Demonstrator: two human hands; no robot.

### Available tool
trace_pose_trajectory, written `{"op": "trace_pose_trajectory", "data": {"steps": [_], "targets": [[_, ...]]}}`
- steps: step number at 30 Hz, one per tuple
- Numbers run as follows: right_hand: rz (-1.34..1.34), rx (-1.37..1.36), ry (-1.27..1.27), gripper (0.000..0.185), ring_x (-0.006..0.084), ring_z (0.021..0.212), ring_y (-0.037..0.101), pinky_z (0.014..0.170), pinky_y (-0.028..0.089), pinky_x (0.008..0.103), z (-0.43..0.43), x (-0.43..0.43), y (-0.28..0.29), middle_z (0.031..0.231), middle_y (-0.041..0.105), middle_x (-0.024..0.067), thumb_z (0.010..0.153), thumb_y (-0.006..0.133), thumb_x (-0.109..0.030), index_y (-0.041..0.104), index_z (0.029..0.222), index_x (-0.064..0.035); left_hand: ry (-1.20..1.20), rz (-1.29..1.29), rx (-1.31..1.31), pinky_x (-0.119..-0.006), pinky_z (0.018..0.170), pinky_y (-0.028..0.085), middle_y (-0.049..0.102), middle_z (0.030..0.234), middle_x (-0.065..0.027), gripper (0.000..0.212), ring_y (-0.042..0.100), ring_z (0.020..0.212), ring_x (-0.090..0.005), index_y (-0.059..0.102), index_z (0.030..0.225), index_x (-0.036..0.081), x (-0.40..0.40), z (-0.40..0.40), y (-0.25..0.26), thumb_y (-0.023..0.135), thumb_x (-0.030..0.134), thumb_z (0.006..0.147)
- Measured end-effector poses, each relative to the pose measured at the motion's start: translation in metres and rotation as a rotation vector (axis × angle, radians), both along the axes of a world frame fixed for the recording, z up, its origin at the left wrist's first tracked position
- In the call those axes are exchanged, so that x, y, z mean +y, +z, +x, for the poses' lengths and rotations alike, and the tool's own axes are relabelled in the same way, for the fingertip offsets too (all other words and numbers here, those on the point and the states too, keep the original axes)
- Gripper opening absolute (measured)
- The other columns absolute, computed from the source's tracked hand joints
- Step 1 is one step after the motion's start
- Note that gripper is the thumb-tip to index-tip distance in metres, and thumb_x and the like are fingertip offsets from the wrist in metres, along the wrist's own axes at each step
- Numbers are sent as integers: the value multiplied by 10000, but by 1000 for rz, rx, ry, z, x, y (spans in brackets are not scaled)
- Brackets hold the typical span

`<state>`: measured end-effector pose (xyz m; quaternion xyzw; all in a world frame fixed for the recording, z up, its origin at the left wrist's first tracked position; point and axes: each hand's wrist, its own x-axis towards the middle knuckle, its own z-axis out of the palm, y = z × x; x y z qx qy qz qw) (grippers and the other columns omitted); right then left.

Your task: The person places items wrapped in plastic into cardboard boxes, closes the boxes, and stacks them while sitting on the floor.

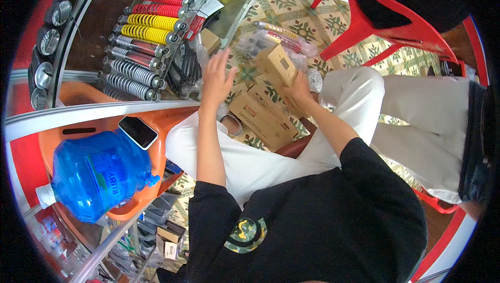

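My right hand [300, 88] grips the near end of a narrow cardboard box [276, 63] above the tiled floor. My left hand [217, 76] is raised beside the glass display case, its fingers apart and nothing in it. On the floor between my legs lies a flat cardboard box [263, 117] bearing printed writing. Beyond the narrow box, shock absorbers [287, 40] with red and yellow springs lie wrapped in clear plastic. Black parts in plastic bags [186, 68] and a small cardboard box [210, 41] sit just left of my left hand.
Motorcycle shock absorbers [150, 33] stand in a row inside the display case. At left, an orange plastic chair [158, 165] holds a blue water jug [103, 173] and a smartphone [138, 132]. A person sits on a red plastic chair [353, 29]; another person's trousers [425, 126] are at right.
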<state>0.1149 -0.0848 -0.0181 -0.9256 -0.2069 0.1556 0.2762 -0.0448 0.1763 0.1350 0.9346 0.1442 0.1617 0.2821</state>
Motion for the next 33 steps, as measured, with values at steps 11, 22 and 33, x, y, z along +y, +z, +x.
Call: {"op": "trace_pose_trajectory", "data": {"steps": [11,22,33], "targets": [[-450,23,-28,871,328,1187,458,948,375,567,-35,7,-58,1242,466,131,639,801,-339,352,1336,-73,-63,-159,491,-464,1036,357,492,1347,-157,557,463,1241,-331,413,1384,77,-2,-13,-22,547,344,914],[-379,319,80,860,359,1264,414,1002,368,538,-38,5,-130,1400,378,179,736,740,-184,251,1438,-101,-66,-192,535,-429,1032,364,511,1319,-166,517,478,1210,-341,443,1358,68,-1,-4,-17,567,295,910],[-222,248,340,744,365,1304,379,1079,324,404,-25,-11,-175,1445,351,203,770,627,-50,293,1435,-70,38,-154,419,-425,942,432,570,1230,-166,419,539,1109,-352,509,1279,44,7,-2,-10,580,199,897]]}}
